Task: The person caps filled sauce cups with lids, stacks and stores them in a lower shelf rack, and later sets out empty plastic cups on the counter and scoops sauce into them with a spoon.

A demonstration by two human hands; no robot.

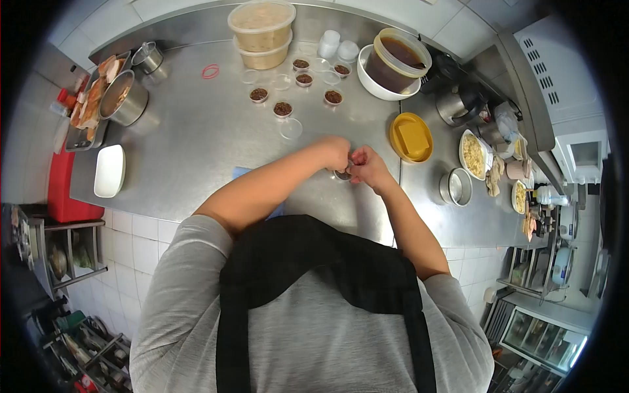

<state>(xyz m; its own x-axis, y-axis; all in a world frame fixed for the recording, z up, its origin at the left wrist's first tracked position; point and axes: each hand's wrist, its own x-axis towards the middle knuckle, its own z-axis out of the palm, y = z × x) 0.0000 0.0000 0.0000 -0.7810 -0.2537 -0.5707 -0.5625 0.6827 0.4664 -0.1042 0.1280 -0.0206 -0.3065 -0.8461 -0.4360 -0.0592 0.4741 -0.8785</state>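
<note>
Both my hands meet over the steel counter, close to my body. My left hand (334,152) has its fingers closed at the far left side of a small clear cup (343,175) with dark contents. From the right, my right hand (369,166) pinches the rim of that same cup. My fingers hide part of the cup, and whether a lid is on it cannot be made out. Beyond my hands stand several similar cups with dark filling, one of them a filled cup (283,109) beside a clear round lid (291,128).
Stacked tubs (262,39) stand at the back. A brown-liquid tub (396,60) sits in a white bowl (380,90). Right of my hands are a yellow container (411,137) and metal tins (456,187). Leftward are a white dish (109,171) and a steel pot (124,99).
</note>
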